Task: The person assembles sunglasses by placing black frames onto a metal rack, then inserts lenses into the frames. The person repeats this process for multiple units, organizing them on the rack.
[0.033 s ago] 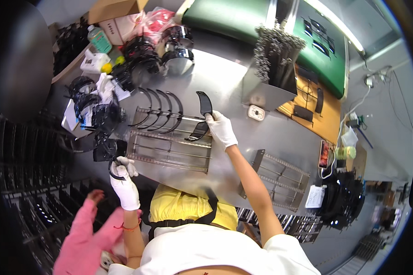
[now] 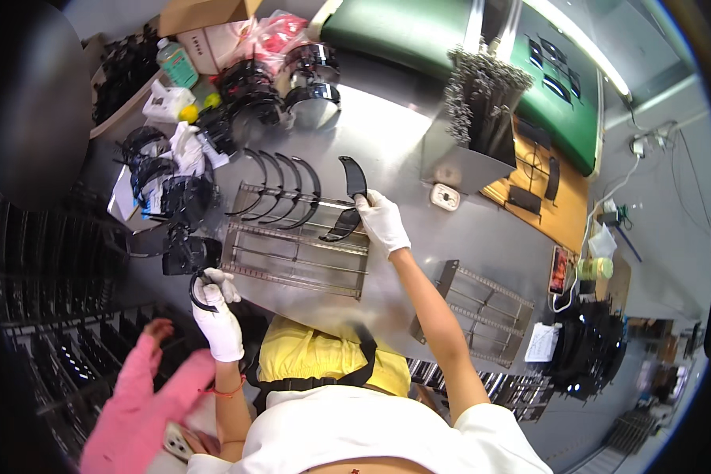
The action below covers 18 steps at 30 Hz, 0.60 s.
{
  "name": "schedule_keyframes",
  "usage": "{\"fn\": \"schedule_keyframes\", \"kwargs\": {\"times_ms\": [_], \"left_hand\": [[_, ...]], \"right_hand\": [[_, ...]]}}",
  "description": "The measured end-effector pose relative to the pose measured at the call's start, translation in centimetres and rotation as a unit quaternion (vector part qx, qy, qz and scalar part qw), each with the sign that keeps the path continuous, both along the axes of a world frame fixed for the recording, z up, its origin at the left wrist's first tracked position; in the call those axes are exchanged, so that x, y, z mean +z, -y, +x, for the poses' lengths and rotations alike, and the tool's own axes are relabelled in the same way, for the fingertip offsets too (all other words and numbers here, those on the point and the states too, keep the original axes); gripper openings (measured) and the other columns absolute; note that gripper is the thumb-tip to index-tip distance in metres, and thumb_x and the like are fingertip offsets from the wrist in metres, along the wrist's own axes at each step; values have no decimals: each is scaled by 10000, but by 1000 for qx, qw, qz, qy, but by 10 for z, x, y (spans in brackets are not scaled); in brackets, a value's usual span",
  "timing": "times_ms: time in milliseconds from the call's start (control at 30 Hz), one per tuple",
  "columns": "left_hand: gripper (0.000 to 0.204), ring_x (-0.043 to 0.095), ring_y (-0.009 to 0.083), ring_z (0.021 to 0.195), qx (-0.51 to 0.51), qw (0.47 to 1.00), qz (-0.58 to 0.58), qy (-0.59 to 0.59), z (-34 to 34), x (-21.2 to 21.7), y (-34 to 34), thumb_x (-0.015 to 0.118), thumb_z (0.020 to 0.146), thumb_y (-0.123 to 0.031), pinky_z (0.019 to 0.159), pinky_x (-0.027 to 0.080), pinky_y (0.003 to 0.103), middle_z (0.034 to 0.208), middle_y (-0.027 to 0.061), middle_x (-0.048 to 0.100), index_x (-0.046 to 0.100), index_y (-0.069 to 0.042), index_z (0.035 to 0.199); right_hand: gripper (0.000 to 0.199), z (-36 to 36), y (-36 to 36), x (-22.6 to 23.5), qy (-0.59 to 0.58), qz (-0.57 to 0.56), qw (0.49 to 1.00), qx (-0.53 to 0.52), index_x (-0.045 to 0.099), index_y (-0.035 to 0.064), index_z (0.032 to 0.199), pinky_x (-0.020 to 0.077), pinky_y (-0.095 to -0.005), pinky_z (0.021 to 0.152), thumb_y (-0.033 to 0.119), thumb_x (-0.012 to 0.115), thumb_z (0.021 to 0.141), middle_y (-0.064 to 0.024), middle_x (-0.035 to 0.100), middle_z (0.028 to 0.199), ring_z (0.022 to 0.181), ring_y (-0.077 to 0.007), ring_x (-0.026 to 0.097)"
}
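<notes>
Pinches black winged piece [image 2: 354,178] mid-length in right hand [image 2: 383,225], seemingly sparing its faces, and curls left hand [image 2: 220,322] around black curved band [image 2: 196,300].

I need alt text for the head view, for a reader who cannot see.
A white-gloved right hand holds a curved black piece at the right end of a metal rack carrying four curved black strips; the gloved left hand holds a black arc.
</notes>
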State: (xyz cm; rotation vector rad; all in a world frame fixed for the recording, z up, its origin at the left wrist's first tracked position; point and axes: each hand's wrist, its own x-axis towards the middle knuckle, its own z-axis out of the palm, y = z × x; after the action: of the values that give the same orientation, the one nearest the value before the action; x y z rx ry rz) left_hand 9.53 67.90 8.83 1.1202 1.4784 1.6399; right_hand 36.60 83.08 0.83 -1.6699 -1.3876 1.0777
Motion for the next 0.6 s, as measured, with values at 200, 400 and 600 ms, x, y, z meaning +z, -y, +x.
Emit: {"fn": "schedule_keyframes", "kwargs": {"times_ms": [200,400,600], "left_hand": [[411,445,139,657,60,998,3,-18,6,2,1,458,1054,-409,823,475,339,753,47,487,514,-14,955],[375,399,95,677,43,997,53,-32,6,-7,-3,452,1064,-385,670,345,263,807,36,521,557,-24,1069],[554,440,53,696,44,998,-25,29,25,-18,-2,457,1007,-581,638,344,224,818,5,578,544,-37,1063]], "right_hand": [[258,-28,-18,6,101,-58,992,55,684,78,977,510,-458,740,293,542,958,-187,689,801,789,-380,670],[385,-45,-32,-5,226,-52,967,107,688,56,972,498,-502,839,340,428,976,-229,689,904,909,-433,651],[478,-24,-33,-23,-12,-86,990,114,675,6,1048,498,-383,669,428,454,1020,-154,672,739,696,-270,652]]}}
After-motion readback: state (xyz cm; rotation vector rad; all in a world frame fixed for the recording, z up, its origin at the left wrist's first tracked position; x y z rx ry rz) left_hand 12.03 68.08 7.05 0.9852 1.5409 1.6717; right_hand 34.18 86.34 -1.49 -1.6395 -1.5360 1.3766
